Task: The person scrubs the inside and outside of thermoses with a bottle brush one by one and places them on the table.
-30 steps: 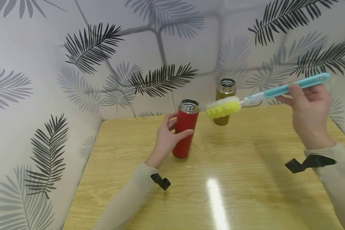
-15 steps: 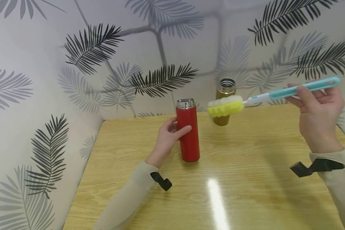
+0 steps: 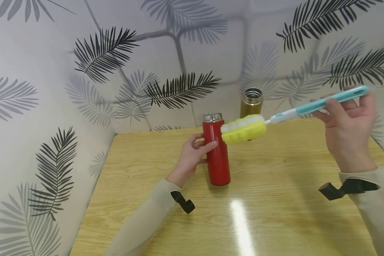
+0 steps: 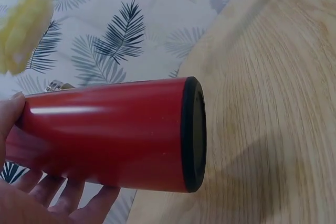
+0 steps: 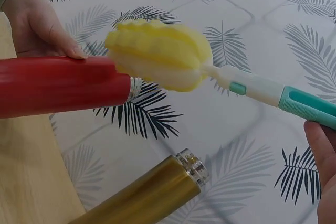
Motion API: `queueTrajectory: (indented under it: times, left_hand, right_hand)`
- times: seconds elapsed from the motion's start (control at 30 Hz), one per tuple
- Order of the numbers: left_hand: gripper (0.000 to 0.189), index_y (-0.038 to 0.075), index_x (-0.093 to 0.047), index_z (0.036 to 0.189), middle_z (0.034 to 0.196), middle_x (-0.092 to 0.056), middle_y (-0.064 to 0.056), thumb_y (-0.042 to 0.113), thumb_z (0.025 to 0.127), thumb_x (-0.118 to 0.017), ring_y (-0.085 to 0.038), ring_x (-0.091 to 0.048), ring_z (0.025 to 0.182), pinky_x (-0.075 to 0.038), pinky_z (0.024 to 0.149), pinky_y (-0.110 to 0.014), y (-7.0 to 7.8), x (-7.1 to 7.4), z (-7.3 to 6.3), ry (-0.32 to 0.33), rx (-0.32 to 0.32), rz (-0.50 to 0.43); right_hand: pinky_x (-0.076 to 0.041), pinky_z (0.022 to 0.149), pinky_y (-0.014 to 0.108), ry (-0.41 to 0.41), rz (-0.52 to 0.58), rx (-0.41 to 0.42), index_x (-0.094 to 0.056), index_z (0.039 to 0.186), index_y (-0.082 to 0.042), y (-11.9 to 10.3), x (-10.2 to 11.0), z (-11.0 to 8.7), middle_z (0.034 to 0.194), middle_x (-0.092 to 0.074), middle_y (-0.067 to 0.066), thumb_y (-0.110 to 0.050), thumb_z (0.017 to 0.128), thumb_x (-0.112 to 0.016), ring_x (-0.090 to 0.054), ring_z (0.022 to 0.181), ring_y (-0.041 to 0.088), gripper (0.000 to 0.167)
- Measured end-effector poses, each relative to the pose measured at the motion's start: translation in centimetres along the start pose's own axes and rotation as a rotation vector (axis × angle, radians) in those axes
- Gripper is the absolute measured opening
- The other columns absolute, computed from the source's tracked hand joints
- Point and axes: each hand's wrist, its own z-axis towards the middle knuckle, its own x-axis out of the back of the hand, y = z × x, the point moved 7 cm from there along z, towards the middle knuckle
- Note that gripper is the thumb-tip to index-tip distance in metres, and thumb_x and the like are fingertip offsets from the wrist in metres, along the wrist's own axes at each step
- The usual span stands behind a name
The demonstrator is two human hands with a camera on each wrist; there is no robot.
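My left hand [image 3: 192, 156] grips a red thermos flask [image 3: 218, 160] round its upper body, thumb across the front. The flask has no lid, and its steel neck shows at the top. In the left wrist view its black-edged base [image 4: 194, 135] is tipped toward the camera, over the wood. My right hand [image 3: 350, 133] pinches the turquoise handle of a bottle brush [image 3: 331, 101] between thumb and fingers. The brush's yellow and white sponge head [image 3: 244, 129] points left and overlaps the flask's upper side in the head view, outside its mouth.
Behind the sponge stands a gold thermos flask [image 3: 251, 103], also lidless, near the back of the wooden table [image 3: 140, 160]. A wall with a leaf pattern [image 3: 115, 96] rises directly behind the table.
The red flask has swung its base to the right and shifted slightly right and nearer. The brush went right, then came back left and lower, its sponge now beside the red flask.
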Motion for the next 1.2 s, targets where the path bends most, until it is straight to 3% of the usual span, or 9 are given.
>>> queueTrajectory:
  times: [0.17,0.37,0.6,0.77,0.9,1.0,1.2]
  left_hand:
    - [0.058,0.012,-0.052,0.145,0.133,-0.066,-0.016,0.024,0.095,-0.078,-0.030,-0.069,0.112,-0.062,0.086,-0.048,0.0,-0.4,-0.1,-0.012,0.008,-0.014]
    - [0.054,0.010,-0.051,0.146,0.132,-0.066,-0.016,0.022,0.099,-0.073,-0.026,-0.068,0.111,-0.061,0.086,-0.050,-0.1,-0.5,-0.1,-0.036,0.005,-0.077]
    - [0.053,0.009,-0.048,0.148,0.131,-0.066,-0.017,0.022,0.102,-0.069,-0.024,-0.067,0.110,-0.061,0.087,-0.050,-0.3,-0.3,-0.1,-0.070,0.015,-0.120]
    - [0.053,0.009,-0.047,0.150,0.136,-0.064,-0.017,0.024,0.103,-0.068,-0.027,-0.065,0.116,-0.059,0.093,-0.051,-0.2,-0.1,-0.1,-0.082,0.021,-0.112]
    - [0.054,0.009,-0.046,0.151,0.138,-0.063,-0.017,0.026,0.104,-0.067,-0.027,-0.063,0.120,-0.056,0.097,-0.054,-0.1,0.1,-0.2,-0.085,0.028,-0.127]
    - [0.052,0.009,-0.046,0.151,0.139,-0.062,-0.017,0.025,0.105,-0.064,-0.026,-0.063,0.120,-0.056,0.098,-0.053,0.2,0.2,-0.2,-0.100,0.016,-0.143]
    - [0.053,0.006,-0.041,0.156,0.144,-0.058,-0.020,0.014,0.106,-0.060,-0.025,-0.063,0.119,-0.056,0.096,-0.047,0.7,0.0,-0.6,-0.191,-0.007,-0.137]
  right_hand:
    - [-0.063,0.077,0.046,-0.010,0.039,-0.001,-0.048,0.118,0.007,0.4,-0.6,-0.2,0.096,-0.069,0.027,0.027,0.091,-0.057,-0.073,0.087,0.040,0.035]
    - [-0.063,0.078,0.042,-0.041,-0.050,0.026,-0.054,0.117,0.005,0.7,-0.7,-0.6,0.099,-0.068,0.024,0.025,0.092,-0.058,-0.074,0.089,0.036,0.032]
    - [-0.063,0.079,0.048,-0.082,0.043,-0.019,-0.047,0.111,0.010,1.5,0.3,-0.8,0.098,-0.064,0.028,0.034,0.089,-0.049,-0.072,0.084,0.038,0.032]
    - [-0.064,0.074,0.043,-0.111,-0.053,-0.021,-0.049,0.108,0.010,1.8,1.6,-0.9,0.097,-0.065,0.028,0.035,0.088,-0.049,-0.071,0.082,0.034,0.032]
    - [-0.063,0.073,0.036,-0.148,-0.263,-0.062,-0.052,0.102,0.012,1.7,2.7,-1.1,0.097,-0.069,0.023,0.032,0.086,-0.058,-0.073,0.077,0.028,0.027]
    - [-0.062,0.076,0.028,-0.225,-0.501,-0.086,-0.056,0.102,0.010,1.5,3.3,-1.3,0.098,-0.070,0.015,0.026,0.087,-0.064,-0.074,0.074,0.020,0.023]
    - [-0.059,0.074,0.017,-0.383,-0.847,-0.060,-0.057,0.101,0.015,1.3,4.1,-1.6,0.097,-0.072,0.002,0.026,0.086,-0.066,-0.072,0.079,0.008,0.020]
